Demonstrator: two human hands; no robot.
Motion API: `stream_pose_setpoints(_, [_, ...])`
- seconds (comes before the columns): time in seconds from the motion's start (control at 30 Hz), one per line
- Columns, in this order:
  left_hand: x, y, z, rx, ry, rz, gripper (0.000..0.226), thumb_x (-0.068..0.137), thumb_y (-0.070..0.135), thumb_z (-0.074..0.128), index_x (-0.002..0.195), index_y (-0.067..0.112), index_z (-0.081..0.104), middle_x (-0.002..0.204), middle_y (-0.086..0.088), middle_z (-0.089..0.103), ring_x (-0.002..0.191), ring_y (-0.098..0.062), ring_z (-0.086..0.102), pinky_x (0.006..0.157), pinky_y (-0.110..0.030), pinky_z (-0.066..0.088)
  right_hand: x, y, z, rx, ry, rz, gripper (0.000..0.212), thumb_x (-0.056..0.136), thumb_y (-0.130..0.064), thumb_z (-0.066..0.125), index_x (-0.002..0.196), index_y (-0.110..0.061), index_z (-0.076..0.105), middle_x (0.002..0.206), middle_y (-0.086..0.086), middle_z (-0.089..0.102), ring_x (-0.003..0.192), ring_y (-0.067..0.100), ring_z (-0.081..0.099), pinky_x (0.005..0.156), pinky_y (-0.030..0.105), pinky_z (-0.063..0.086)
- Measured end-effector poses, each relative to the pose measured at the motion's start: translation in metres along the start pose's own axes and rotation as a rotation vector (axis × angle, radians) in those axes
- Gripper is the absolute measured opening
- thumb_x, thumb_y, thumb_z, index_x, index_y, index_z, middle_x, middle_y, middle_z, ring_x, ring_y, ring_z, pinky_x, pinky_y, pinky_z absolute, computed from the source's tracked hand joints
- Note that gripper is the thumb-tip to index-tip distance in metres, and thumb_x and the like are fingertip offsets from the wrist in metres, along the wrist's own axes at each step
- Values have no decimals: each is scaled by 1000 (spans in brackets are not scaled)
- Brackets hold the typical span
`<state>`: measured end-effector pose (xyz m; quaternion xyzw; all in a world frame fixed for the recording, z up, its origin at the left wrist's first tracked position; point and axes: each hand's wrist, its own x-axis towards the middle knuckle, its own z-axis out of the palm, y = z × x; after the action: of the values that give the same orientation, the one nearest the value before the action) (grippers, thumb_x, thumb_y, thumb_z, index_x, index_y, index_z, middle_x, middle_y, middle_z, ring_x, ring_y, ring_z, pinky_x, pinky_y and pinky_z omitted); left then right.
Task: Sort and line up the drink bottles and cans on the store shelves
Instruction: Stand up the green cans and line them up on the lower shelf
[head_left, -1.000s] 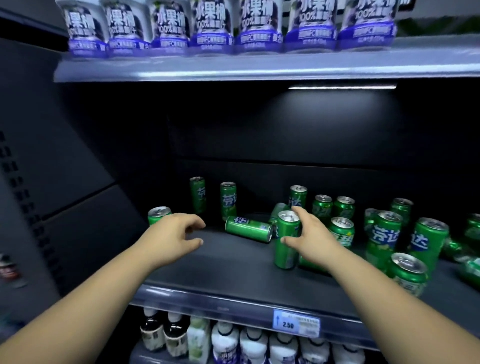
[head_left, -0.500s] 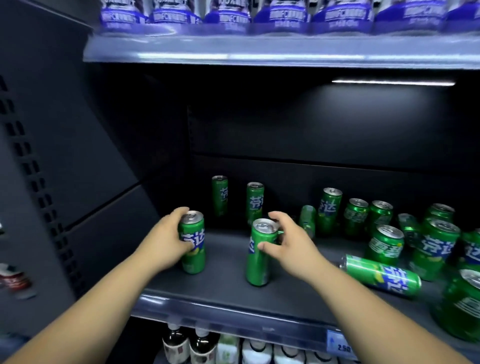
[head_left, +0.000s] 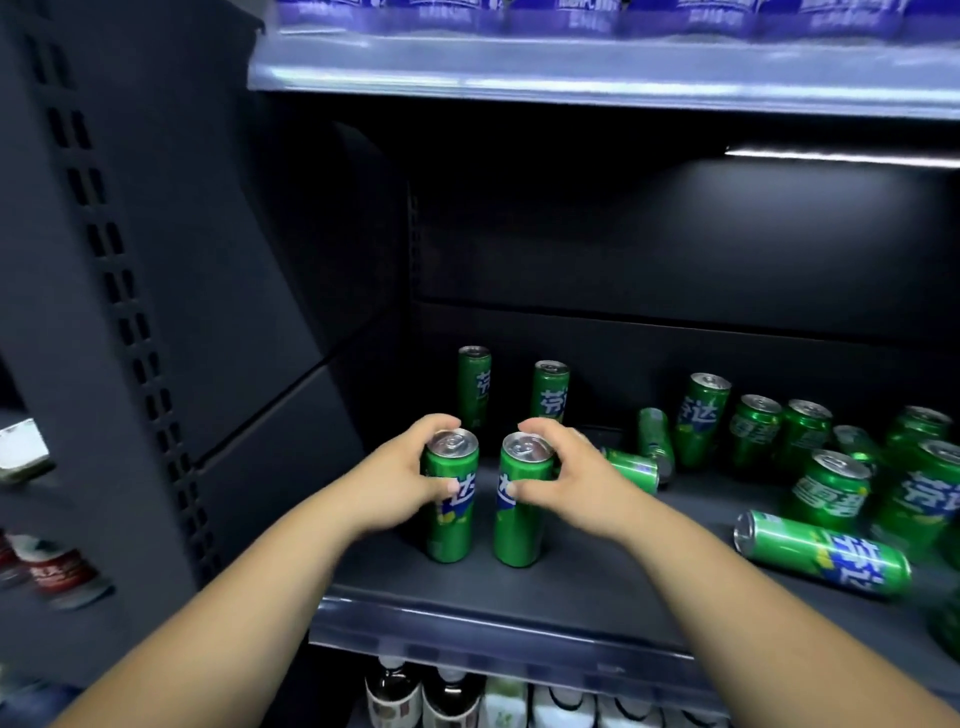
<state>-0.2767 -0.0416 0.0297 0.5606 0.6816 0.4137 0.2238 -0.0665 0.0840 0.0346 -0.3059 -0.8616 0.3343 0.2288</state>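
The dark shelf (head_left: 571, 587) fills the middle and lower right of the frame, its pale front rail running along the bottom. Across the top of the frame an upper shelf (head_left: 597, 78) carries a row of purple bottles (head_left: 519, 13), cut off by the top edge. A perforated side panel (head_left: 104, 260) takes up the left of the frame.

My forearms reach in from the two bottom corners. My left hand (head_left: 400, 480) grips the left can (head_left: 451, 525): my fingers (head_left: 439, 423) curl round the back near the rim and my thumb lies across the label in front. My right hand (head_left: 569, 480) grips the right can (head_left: 519, 530) the same way, fingers curled behind and thumb on the front. Both cans stand upright on the shelf at centre frame, just beside each other with a narrow gap between them.

At the right of the frame a crowd of green cans (head_left: 831, 483) stands unevenly, with a few tipped over among them. A lying can (head_left: 823, 553) rests on its side at the lower right. Two back cans (head_left: 474, 384) stand upright and apart behind my hands. Lower bottles (head_left: 415, 699) show under the rail at the bottom edge.
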Motion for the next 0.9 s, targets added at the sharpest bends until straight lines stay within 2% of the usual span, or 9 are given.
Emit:
stream_pose_setpoints(0.07, [3, 1, -2, -14, -21, 21, 60, 69, 28, 80, 119, 43, 51, 118, 9, 65, 110, -15, 63, 99, -35, 51, 3, -3, -2, -31, 30, -1, 65, 59, -58, 76, 118, -46, 53, 116, -6, 55, 107, 7, 56, 94, 25, 45])
stream_pose_setpoints(0.13, [7, 2, -5, -20, -33, 33, 58, 60, 43, 79, 112, 45, 53, 109, 7, 68, 104, -19, 65, 95, -40, 53, 6, -5, -4, -38, 34, -17, 57, 69, -40, 82, 120, -40, 56, 118, -5, 60, 106, 10, 59, 92, 27, 46])
stream_pose_setpoints(0.2, [11, 1, -8, -30, -68, 33, 57, 57, 45, 79, 109, 43, 54, 104, 5, 69, 93, -15, 65, 90, -43, 54, 7, -7, -5, -13, -5, -7, 57, 75, -21, 79, 127, -33, 57, 117, -6, 64, 100, 9, 62, 85, 26, 50])
stream_pose_setpoints(0.27, [15, 1, -11, -74, -125, 28, 54, 57, 41, 79, 105, 42, 56, 99, 5, 68, 86, -11, 62, 84, -41, 54, 8, -10, -6, 1, -28, 6, 58, 76, -17, 76, 129, -33, 57, 115, -8, 66, 93, 7, 63, 82, 26, 53])
stream_pose_setpoints(0.37, [18, 2, -14, -104, -187, 32, 51, 58, 36, 81, 103, 41, 57, 97, 5, 67, 87, -10, 61, 85, -41, 54, 11, -10, -5, -8, -16, 5, 54, 77, -22, 78, 126, -33, 61, 117, -12, 67, 104, 4, 63, 95, 26, 51])
stream_pose_setpoints(0.43, [20, 3, -15, -115, -203, 35, 49, 62, 29, 82, 103, 41, 57, 97, 4, 67, 88, -9, 60, 86, -39, 54, 13, -9, -7, -4, -29, 3, 52, 74, -26, 79, 123, -33, 63, 112, -13, 69, 103, 3, 63, 95, 26, 51])
stream_pose_setpoints(0.6, [25, 0, -12, -217, -271, 40, 52, 76, 7, 75, 116, 33, 57, 108, -3, 67, 93, -11, 61, 89, -39, 52, 15, -5, -5, 54, -32, -2, 49, 71, -26, 77, 117, -34, 63, 107, -10, 70, 96, 5, 64, 90, 31, 53])
stream_pose_setpoints(0.73, [25, -2, -9, -300, -276, 20, 56, 73, 7, 73, 121, 29, 55, 109, -2, 67, 95, -13, 62, 86, -39, 52, 16, -2, -3, 88, -22, 4, 43, 65, -31, 72, 107, -34, 61, 100, -10, 68, 89, 5, 62, 86, 36, 54])
stream_pose_setpoints(0.9, [27, -3, -8, -364, -289, 1, 59, 71, 8, 74, 122, 28, 54, 112, -5, 66, 97, -17, 62, 87, -42, 52, 18, -2, -1, 147, -51, -4, 43, 64, -31, 69, 106, -34, 62, 100, -6, 70, 87, 6, 62, 87, 41, 55])
